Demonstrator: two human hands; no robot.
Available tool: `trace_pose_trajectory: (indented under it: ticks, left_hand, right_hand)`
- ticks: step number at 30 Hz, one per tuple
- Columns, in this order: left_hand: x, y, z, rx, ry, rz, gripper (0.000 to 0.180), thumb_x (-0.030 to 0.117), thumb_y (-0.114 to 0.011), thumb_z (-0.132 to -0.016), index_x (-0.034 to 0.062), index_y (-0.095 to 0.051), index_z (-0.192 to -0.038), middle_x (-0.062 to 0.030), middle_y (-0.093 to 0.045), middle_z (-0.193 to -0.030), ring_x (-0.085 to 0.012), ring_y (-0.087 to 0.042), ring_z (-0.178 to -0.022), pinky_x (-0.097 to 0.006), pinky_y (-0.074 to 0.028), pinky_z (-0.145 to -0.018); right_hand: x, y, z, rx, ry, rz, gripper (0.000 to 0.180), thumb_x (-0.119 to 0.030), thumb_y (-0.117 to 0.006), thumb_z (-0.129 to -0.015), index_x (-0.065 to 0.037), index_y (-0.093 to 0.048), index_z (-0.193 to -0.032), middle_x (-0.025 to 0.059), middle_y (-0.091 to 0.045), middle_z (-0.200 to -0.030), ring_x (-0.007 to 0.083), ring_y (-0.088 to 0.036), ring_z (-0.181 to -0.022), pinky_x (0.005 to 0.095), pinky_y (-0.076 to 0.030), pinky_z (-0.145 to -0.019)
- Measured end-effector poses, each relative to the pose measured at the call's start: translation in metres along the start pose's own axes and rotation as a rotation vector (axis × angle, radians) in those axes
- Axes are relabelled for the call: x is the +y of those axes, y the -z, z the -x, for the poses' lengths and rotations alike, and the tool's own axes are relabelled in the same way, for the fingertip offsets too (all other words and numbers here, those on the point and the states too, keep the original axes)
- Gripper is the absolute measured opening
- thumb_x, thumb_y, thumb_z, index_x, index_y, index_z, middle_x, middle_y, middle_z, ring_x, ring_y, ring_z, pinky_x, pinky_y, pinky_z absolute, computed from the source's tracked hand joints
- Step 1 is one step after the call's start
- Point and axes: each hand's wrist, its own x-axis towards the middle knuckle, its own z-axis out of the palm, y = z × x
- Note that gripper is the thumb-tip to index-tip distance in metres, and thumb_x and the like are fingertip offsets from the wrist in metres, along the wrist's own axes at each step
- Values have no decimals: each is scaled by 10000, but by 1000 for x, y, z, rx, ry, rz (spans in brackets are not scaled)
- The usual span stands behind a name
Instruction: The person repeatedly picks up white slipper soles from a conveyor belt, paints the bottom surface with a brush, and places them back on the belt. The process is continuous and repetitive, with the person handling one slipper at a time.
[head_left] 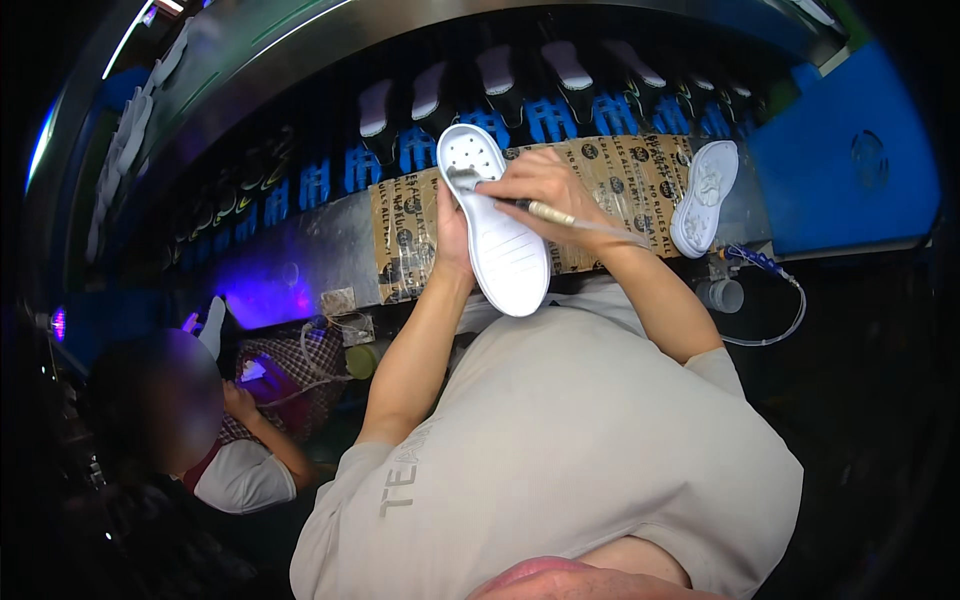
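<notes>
A white shoe sole (510, 262) is held up in front of me, its inner face toward me and its heel or toe end with small holes pointing away. My left hand (453, 235) grips its left edge, partly hidden behind it. In my right hand (550, 185) is a brush (553, 213) with a pale handle, its dark bristles touching the sole near the holes. To the right, a second white sole (703, 205) lies at the bench edge, with clear, glossy patches on its inner face.
Printed cardboard (620, 185) covers the bench. Behind it runs a row of shoe uppers (497, 75) above blue holders (552, 120). A blue panel (850, 160) stands right, with a thin hose (795, 315) below. A co-worker (245, 470) sits left near a white sole (213, 328).
</notes>
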Motion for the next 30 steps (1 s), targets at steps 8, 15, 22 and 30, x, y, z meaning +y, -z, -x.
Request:
trace_pose_trajectory:
  ticks: [8, 15, 22, 30]
  left_hand:
    - [16, -7, -7, -234, -113, -43, 680, 615, -207, -1081, 128, -502, -1452, -171, -627, -1271, -295, -642, -1179, -466, -579, -1003]
    - [41, -34, -9, -282, -86, 73, 901, 782, -184, -992, 21, -539, -1321, -174, -630, -1083, -324, -634, -989, -495, -569, -909]
    - [70, -45, -18, -334, -166, 2, 902, 788, -181, -989, 42, -588, -1293, -149, -663, -1039, -295, -677, -964, -483, -604, -870]
    - [107, -72, -25, -574, -94, -152, 931, 788, -132, -998, 61, -553, -1399, -206, -691, -1110, -323, -719, -986, -505, -629, -858]
  right_hand:
    - [-20, 8, -1, -79, 2, -80, 325, -103, -851, -792, -119, -806, -1113, 62, -739, -885, 216, -669, -899, 394, -453, -955]
    - [-37, 16, -2, -61, 2, -91, 262, -131, -823, -845, -131, -810, -1107, 31, -724, -890, 172, -645, -837, 352, -437, -832]
    - [-43, 43, -6, -195, -74, -289, 257, -170, -830, -850, -166, -813, -1107, 43, -760, -923, 212, -683, -852, 345, -460, -933]
    - [-47, 51, -16, -302, 6, -301, 258, -198, -821, -862, -129, -813, -1110, 42, -744, -858, 173, -635, -788, 357, -450, -799]
